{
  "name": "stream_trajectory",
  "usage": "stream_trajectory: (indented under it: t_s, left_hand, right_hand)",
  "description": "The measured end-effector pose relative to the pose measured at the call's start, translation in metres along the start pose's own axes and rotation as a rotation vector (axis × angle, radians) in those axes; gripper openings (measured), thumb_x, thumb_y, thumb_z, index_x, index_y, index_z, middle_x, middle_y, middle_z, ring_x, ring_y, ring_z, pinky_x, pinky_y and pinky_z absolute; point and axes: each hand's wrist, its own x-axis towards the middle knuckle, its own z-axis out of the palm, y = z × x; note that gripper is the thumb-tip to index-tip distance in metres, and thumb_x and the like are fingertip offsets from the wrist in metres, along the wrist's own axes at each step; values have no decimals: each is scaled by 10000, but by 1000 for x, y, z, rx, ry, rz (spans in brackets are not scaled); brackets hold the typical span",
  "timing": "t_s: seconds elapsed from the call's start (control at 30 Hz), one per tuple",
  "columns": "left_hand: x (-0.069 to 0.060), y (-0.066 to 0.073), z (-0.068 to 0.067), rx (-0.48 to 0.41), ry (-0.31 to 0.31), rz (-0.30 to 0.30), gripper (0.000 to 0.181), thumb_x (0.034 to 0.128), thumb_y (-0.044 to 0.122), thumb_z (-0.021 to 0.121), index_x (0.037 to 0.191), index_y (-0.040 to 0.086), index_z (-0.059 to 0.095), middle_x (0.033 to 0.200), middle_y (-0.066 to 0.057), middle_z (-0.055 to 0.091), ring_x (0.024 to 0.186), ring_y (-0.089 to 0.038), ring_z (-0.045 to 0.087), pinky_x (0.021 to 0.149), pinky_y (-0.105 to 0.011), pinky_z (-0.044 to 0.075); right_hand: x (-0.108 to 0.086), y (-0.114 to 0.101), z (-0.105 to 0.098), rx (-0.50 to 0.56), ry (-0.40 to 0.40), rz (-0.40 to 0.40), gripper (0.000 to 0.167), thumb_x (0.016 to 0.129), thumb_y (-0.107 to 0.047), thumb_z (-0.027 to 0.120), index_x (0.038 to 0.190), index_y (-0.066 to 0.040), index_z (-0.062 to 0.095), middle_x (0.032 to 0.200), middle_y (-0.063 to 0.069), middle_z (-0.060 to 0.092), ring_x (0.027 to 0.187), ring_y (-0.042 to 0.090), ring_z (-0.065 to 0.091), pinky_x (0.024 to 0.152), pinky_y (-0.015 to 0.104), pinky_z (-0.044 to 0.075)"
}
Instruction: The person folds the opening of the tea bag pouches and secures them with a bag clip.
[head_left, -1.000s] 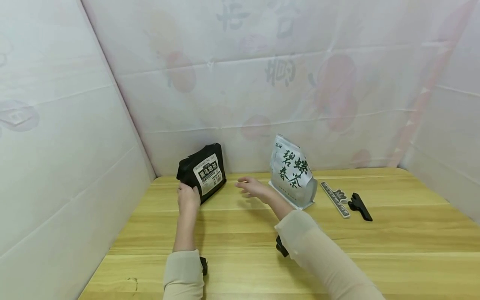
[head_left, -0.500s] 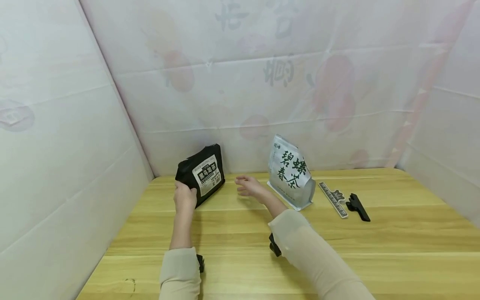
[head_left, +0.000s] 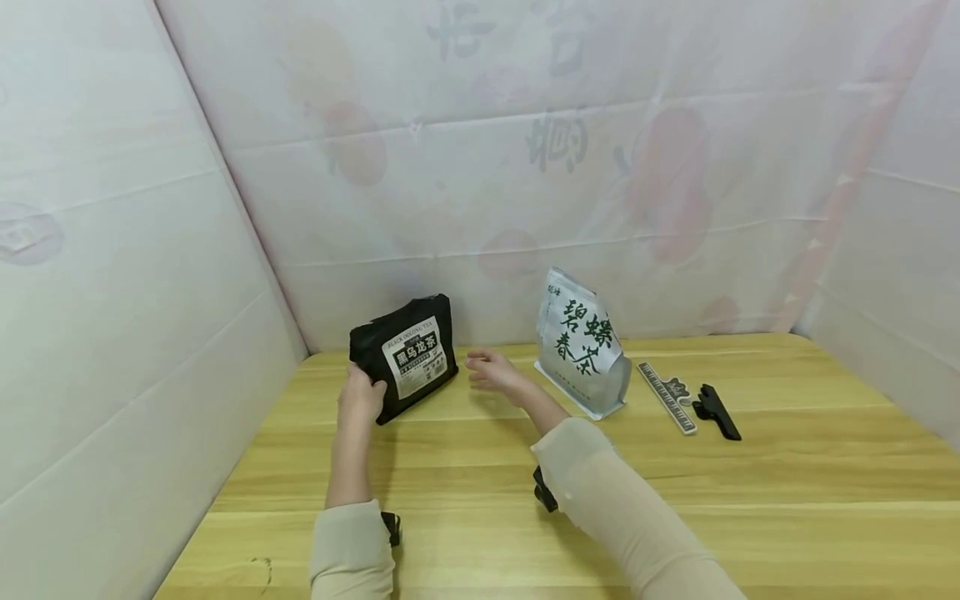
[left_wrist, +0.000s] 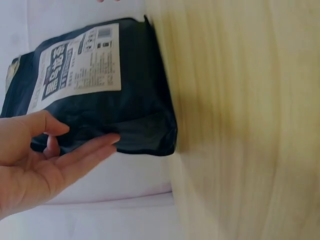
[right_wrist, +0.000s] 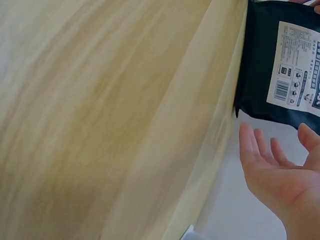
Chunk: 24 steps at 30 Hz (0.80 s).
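A black tea bag (head_left: pixel 390 400) with a white label stands on the wooden table, close to the back wall. At its left side is my left hand (head_left: pixel 360 400), holding that edge. In the left wrist view, the thumb (left_wrist: pixel 57 127) lies toward the label side and longer fingers (left_wrist: pixel 95 147) reach along the bag's side. My right hand (head_left: pixel 498 377) hovers just off the bag's right edge, fingers loosely extended and holding nothing. Behind the right forearm, a silver-white tea bag (head_left: pixel 581 358) with green writing stands upright.
A white patterned clip (head_left: pixel 669 398) and a black clip (head_left: pixel 717 412) lie right of the silver-white bag on the wooden table (head_left: pixel 465 483). Pale fabric walls (head_left: pixel 480 200) enclose the table at the back and both sides.
The black tea bag has turned so its label faces further forward, its left lower corner coming nearer. My left hand has moved slightly left and toward me with it. The right hand barely shifts.
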Motion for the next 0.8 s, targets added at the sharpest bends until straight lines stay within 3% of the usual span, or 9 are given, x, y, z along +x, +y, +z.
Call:
stream_trajectory:
  t_s: [0.2, 0.43, 0.63, 0.8]
  left_hand:
    - [-5, -3, -7, -8, -42, 40, 526, 927, 76, 450, 1307, -187, 198, 1212, -358, 413, 1131, -455, 411, 896, -511, 360]
    - [-5, -5, -7, 6, -50, 65, 352, 930, 93, 461, 1156, -145, 333, 1061, -302, 477, 999, -409, 485, 806, -478, 398]
    - [-6, -5, -7, -17, -46, 59, 394, 928, 99, 440, 1182, -171, 305, 1020, -270, 460, 877, -356, 483, 735, -444, 403]
    - [-6, -6, -7, -46, -44, 56, 453, 935, 119, 442, 1220, -176, 251, 878, -197, 437, 777, -315, 463, 669, -408, 389]
  right_hand:
    - [0, -9, 6, -73, -7, -51, 519, 964, -125, 460, 1406, 44, 249, 1392, 244, 326, 1233, 392, 361, 988, 454, 304]
    - [1, -15, 11, -30, -86, -81, 575, 964, -93, 450, 1453, -17, 157, 1468, 179, 213, 1303, 330, 269, 1020, 464, 239]
    - [-1, -17, 15, -12, -65, -90, 564, 959, -80, 457, 1444, -5, 178, 1447, 195, 253, 1288, 339, 295, 1023, 454, 239]
    - [-3, -18, 15, -8, -33, -94, 540, 956, -80, 465, 1426, 16, 218, 1421, 210, 297, 1268, 346, 327, 1014, 455, 257]
